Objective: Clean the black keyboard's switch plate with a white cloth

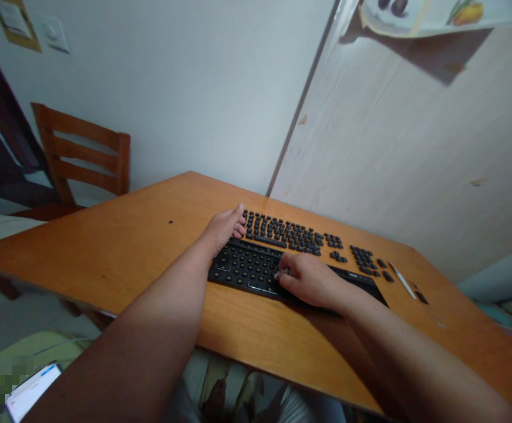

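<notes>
2 bare hands work apart over a stripped black keyboard point(238, 269), which lies along the near side of a wooden worktop point(159, 258). The right hand point(312, 281) bends over the middle of the board, fingers curled in toward the key positions; a pale speck shows at the tips, too small to tell whether anything is pinched there. The left hand point(225, 226) is at the board's far left corner, thumb raised and fingers curled, its grip, if any, impossible to make out.

The step in hand appears to be close work at the bare key positions, all keycaps seemingly off on the visible left part. The next move would likely call for a fine fingertip touch and a board kept from sliding.

Just behind the keyboard, loose black keycaps point(297, 236) lie in ordered rows and clusters, a long bar point(270, 241) at the front. To their right rest a slim white stick point(401, 280) and a small dark piece point(421, 297). Beyond the worktop's left side stands 1 wooden chair point(84, 154).
</notes>
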Available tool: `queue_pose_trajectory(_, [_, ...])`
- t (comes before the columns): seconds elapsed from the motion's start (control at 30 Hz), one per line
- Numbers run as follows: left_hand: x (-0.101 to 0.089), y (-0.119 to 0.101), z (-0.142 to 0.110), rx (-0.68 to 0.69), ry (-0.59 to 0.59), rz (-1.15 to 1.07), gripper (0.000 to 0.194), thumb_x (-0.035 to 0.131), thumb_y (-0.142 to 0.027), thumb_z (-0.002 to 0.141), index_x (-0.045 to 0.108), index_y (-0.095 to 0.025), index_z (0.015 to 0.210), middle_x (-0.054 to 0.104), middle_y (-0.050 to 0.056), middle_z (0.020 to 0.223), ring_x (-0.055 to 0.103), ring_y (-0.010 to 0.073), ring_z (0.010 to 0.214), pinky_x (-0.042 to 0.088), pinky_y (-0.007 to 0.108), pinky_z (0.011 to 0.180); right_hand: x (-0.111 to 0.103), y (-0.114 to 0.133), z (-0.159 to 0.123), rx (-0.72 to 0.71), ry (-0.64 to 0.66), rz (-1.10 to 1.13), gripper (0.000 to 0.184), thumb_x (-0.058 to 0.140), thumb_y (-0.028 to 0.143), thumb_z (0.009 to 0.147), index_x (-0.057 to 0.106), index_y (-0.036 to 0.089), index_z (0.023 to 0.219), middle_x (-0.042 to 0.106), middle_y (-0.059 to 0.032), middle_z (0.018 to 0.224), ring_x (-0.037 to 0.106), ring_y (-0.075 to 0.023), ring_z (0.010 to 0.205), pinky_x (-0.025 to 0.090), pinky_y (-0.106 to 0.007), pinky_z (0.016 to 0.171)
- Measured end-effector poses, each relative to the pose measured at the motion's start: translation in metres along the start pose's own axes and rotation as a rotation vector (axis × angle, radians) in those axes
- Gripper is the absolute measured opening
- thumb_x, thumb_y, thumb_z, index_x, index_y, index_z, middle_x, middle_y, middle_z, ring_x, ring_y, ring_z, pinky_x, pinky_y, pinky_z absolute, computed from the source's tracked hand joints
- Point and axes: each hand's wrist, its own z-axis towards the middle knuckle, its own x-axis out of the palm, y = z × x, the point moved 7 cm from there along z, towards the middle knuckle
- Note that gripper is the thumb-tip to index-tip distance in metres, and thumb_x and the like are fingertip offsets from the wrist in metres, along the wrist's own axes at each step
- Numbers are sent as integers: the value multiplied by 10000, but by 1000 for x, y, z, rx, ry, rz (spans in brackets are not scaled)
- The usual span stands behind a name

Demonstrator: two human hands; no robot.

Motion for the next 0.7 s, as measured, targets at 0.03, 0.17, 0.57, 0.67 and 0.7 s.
queue_pose_trajectory(0.03, [0, 0, 0, -1, 0, 5, 601, 465, -749, 819, 620, -169, 828, 673, 56, 662, 588, 149, 561, 483, 291, 624, 0, 2, 2, 4, 1, -12, 110, 555, 256, 846, 646, 203, 878, 672, -35, 744, 548, -155, 621, 296, -264, 552])
queue_pose_trajectory(0.17, [0, 1, 1, -15, -9, 10, 599, 466, -747, 816, 626, -170, 818, 674, 62, 661, 593, 159, 567, 484, 297, 624, 3, 13, 12, -9, -2, -49, 145, 547, 289, 857, 659, 206, 893, 687, -48, 777, 571, -170, 654, 312, -268, 566])
queue_pose_trajectory(0.57, [1, 3, 0, -44, -11, -24, 718, 334, -823, 811, 628, -168, 799, 690, 85, 673, 585, 159, 555, 458, 293, 588, 8, 50, 36, -76, 2, -77, 144, 536, 274, 847, 654, 203, 889, 703, -56, 809, 590, -176, 675, 313, -267, 569])
queue_pose_trajectory(0.67, [1, 4, 1, -37, -4, -35, 734, 318, -832, 808, 630, -169, 805, 692, 85, 677, 586, 158, 556, 464, 297, 598, 8, 59, 41, -91, 3, -86, 148, 536, 274, 844, 657, 200, 885, 703, -55, 810, 592, -178, 682, 312, -269, 567])
queue_pose_trajectory(0.7, [1, 5, 1, -35, -3, -38, 739, 312, -836, 807, 631, -169, 807, 694, 85, 680, 585, 157, 555, 466, 298, 600, 9, 62, 43, -98, 1, -89, 147, 536, 275, 843, 657, 201, 881, 703, -54, 811, 595, -181, 690, 315, -270, 570])
